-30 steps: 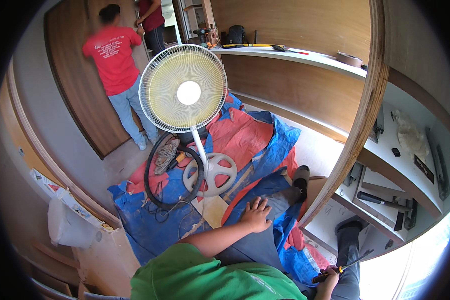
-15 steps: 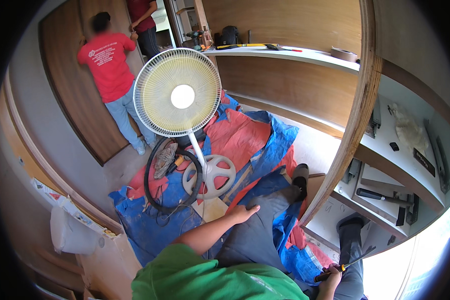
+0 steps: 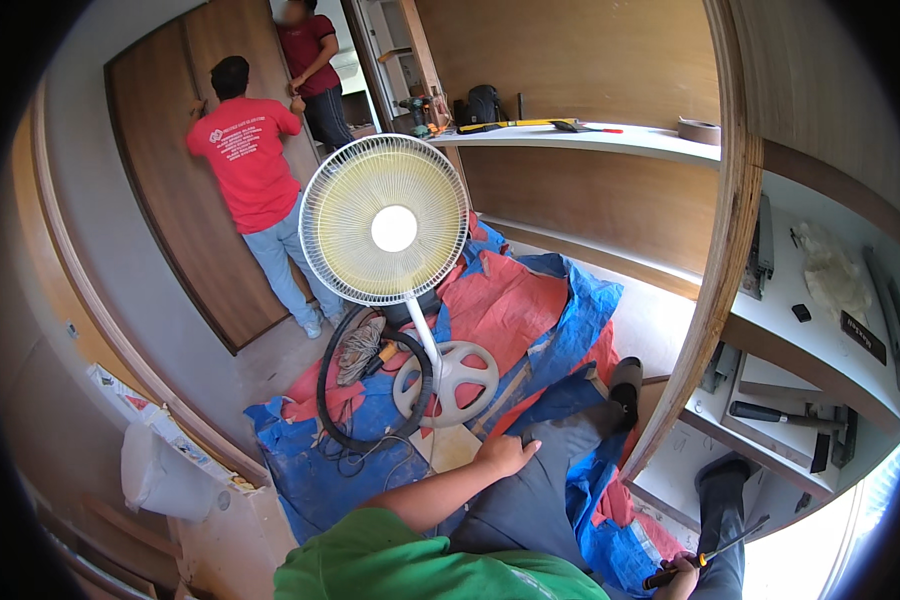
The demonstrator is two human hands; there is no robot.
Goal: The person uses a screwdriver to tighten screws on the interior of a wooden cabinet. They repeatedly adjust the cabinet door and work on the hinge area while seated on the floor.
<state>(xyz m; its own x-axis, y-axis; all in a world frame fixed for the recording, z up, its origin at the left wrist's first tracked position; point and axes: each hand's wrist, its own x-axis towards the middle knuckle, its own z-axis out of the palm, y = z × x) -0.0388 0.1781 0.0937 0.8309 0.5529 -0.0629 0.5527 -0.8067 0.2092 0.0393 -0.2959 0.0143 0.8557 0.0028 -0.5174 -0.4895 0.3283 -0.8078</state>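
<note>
Down at five o'clock, near the rim of the view, we have the screwdriver [image 3: 704, 559], and the right hand [image 3: 680, 580] is wrapped narrowly around its dark-and-yellow handle. Its slim shaft points toward two o'clock, crossing in front of the right leg [image 3: 727, 520]; whether it touches the cloth, I cannot tell. That hold looks like a resting carry, tip clear of the fingers.

Between five and six, the left hand [image 3: 507, 456] is on the left leg [image 3: 530, 505], probably propping the body as it leans. No object shows in it; whether its fingers are spread or curled, I can't call.

Out to three o'clock, the cabinet [image 3: 770, 312] has a crumpled plastic bag [image 3: 832, 272] on its upper surface, and between three and four a black-handled tool [image 3: 758, 411] lies within reach, handily parked.

Toward eleven, a white fan [image 3: 394, 229] stands on blue-and-red tarpaulin [image 3: 505, 300], apparently spread to guard the floor. A black hose [image 3: 322, 385] loops beside its base, coiled perhaps for tidiness.

And at ten o'clock, a co-worker in red [image 3: 245, 165] has both arms raised to a brown panel [image 3: 150, 150], seemingly steadying it!
</note>
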